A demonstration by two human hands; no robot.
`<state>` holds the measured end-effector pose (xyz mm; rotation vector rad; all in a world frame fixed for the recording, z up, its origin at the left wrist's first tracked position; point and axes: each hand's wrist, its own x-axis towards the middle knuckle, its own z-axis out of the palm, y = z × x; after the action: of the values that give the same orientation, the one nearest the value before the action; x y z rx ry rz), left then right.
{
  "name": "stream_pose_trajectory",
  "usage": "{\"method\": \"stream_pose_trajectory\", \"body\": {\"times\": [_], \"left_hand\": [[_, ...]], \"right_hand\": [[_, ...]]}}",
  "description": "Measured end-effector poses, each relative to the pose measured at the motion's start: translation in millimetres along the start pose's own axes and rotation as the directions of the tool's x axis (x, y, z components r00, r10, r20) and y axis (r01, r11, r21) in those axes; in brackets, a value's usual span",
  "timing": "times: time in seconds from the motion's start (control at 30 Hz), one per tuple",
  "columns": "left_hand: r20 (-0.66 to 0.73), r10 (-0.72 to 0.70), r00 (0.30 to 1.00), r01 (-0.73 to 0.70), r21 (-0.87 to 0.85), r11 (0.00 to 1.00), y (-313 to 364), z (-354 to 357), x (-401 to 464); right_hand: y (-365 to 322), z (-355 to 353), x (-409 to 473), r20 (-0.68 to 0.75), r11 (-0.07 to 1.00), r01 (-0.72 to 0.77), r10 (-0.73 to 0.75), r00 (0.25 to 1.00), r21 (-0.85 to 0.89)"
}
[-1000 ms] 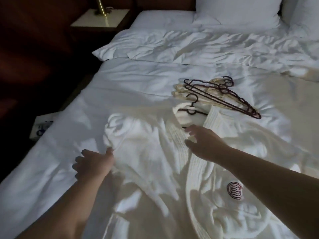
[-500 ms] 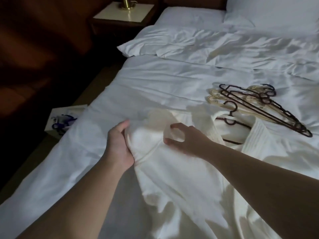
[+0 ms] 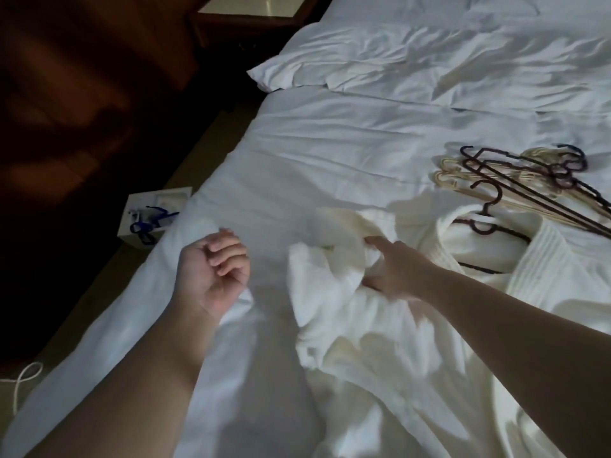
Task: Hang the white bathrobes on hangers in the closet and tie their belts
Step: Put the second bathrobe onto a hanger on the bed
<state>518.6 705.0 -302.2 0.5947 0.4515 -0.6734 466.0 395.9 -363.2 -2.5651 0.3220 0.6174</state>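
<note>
The fingers (image 3: 372,241) of the right hand (image 3: 396,272) reach into a bunched fold of the white bathrobe (image 3: 347,292) and clamp on it, thumb low at the near edge of the fold and fingertips buried in the cloth. The fingers (image 3: 224,256) of the left hand (image 3: 211,276) are loosely curled, palm turned up, holding nothing; the hand rests on the bed sheet (image 3: 330,143) just to the left of the robe, apart from it.

The bathrobe lies spread on the bed, its ribbed collar (image 3: 535,259) to the right of the right hand. A dark hanger (image 3: 489,223) sits inside the collar with its hook poking out. Beyond it lies a pile of hangers (image 3: 529,180), dark and pale ones mixed.

The pile runs off the right edge, so its count cannot be told. The right fingertips are hidden in the fold. The floor at left is very dark; a small white box (image 3: 155,213) with something blue in it stands there, its contents unclear. A nightstand (image 3: 251,8) is cut off at the top.

Half a second ago both hands gripped the bunched cloth; the left hand has since let go and drawn away to the left, and the view has shifted leftward.
</note>
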Motion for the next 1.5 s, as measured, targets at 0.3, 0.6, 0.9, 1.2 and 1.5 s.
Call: {"method": "stream_pose_trajectory", "body": {"times": [0.3, 0.6, 0.9, 1.2, 1.5], "left_hand": [[-0.159, 0.288, 0.944, 0.158, 0.987, 0.027, -57.7, 37.5, 1.5], [0.016, 0.626, 0.780, -0.024, 1.000, 0.005, -82.4, 27.9, -24.2], [0.021, 0.361, 0.932, -0.028, 1.000, 0.014, -80.6, 55.9, -19.2], [-0.193, 0.331, 0.924, 0.119, 0.966, 0.230, -74.5, 74.6, -3.1], [0.016, 0.068, 0.998, -0.060, 0.691, 0.720, 7.0, 61.0, -28.4]], "right_hand": [[-22.1, 1.6, -21.7, -0.197, 0.929, -0.031, 0.111, 0.974, 0.369], [-36.8, -26.7, -38.4, -0.387, 0.849, 0.007, 0.233, 0.892, 0.529], [-35.8, -16.7, -58.9, -0.193, 0.472, 0.113, 0.124, 0.973, 0.874], [-24.5, -16.5, -67.5, -0.097, 0.604, 0.094, -0.029, 0.995, 0.792], [14.7, 1.5, -54.2, 0.235, 0.980, 0.141, -0.105, 0.966, -0.143]]}}
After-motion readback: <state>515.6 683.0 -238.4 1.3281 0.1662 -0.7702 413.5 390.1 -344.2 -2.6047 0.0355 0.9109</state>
